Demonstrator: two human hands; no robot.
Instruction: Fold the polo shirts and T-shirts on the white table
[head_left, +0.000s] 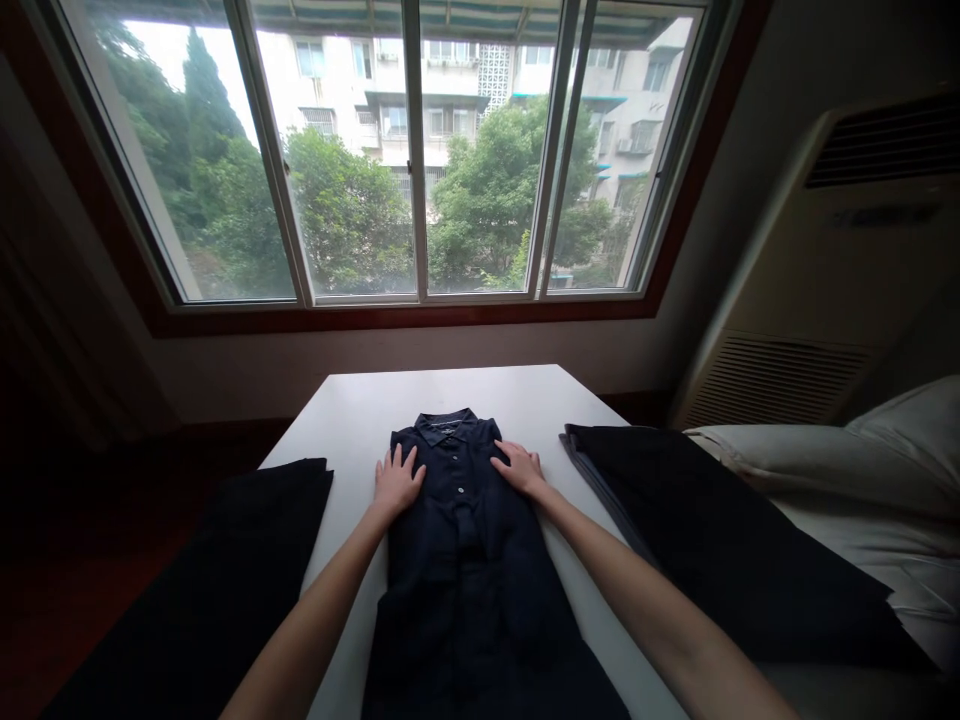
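Observation:
A dark navy shirt point(465, 560) lies front side up on a white table point(517, 390), its collar toward the window and its sides narrow, with no sleeves showing. My left hand point(398, 481) rests on the shirt's left edge below the shoulder, fingers spread. On the right edge near the shoulder lies my right hand point(519, 467), its fingers apart and some fingertips on the cloth. Small light buttons run down from the collar.
Dark folded cloth point(225, 560) lies at the table's left side. More dark cloth point(720, 530) is stacked on the right, beside a pale cushioned surface point(885, 470). A window point(420, 298) and a tall air conditioner point(795, 300) stand beyond.

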